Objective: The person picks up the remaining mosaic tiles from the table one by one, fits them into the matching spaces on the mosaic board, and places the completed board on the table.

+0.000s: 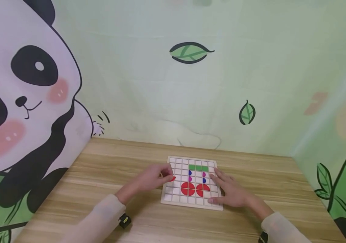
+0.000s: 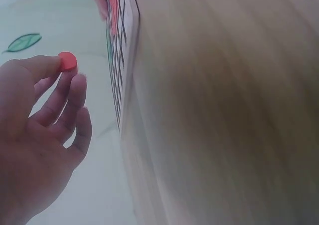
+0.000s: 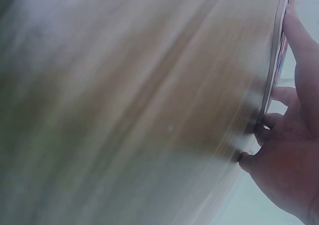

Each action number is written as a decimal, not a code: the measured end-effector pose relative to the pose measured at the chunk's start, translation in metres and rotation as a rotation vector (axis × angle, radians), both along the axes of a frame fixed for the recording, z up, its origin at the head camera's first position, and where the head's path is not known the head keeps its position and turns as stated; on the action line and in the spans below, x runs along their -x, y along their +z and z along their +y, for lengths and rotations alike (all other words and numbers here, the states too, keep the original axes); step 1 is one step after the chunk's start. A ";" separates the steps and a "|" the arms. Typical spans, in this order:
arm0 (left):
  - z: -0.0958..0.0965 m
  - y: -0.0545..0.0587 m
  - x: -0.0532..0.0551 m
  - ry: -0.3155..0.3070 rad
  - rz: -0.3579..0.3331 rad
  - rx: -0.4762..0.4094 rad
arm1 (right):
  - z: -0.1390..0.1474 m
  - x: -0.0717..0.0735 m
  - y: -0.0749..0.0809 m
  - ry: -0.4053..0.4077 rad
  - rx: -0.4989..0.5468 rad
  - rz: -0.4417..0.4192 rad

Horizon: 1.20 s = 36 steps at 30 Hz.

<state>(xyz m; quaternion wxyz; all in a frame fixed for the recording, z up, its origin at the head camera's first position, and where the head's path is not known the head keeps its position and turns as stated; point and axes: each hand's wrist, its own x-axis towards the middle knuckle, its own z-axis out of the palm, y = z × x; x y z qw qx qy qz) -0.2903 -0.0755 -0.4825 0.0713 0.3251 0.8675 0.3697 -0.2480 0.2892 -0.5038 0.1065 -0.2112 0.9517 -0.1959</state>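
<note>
A square white grid board [image 1: 168, 198] lies on the wooden table, its cells marked by raised lines. My left hand [image 1: 156, 175] is over the board's left side and pinches a small red tile with a rounded edge [image 2: 68, 61] between thumb and fingertip. My right hand [image 1: 233, 192] rests along the board's right edge, fingers spread and thumb on the lower right corner. On the board are a row of green tiles [image 1: 198, 167], small blue and magenta half-round tiles [image 1: 204, 174], a full red circle [image 1: 188, 189] and a red circle [image 1: 202, 190] with a pale lower-right cell.
The wooden table [image 1: 100, 168] runs back to a pale green wall cloth [image 1: 148, 84] printed with leaves. A large printed panda [image 1: 33, 101] covers the cloth on the left. Dark wrist bands [image 1: 125, 221] show at the cuffs.
</note>
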 end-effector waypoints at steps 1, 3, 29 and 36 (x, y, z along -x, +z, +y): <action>0.006 0.001 0.001 -0.008 0.007 -0.003 | 0.000 0.000 0.000 -0.004 -0.002 -0.002; 0.017 0.001 0.002 -0.023 0.036 0.003 | 0.000 -0.001 0.000 -0.010 -0.007 -0.003; 0.090 -0.002 0.006 -0.099 0.046 0.128 | 0.001 0.000 -0.003 0.000 -0.001 0.014; 0.106 -0.001 0.004 -0.082 0.017 0.124 | 0.001 0.001 -0.003 0.015 0.000 0.015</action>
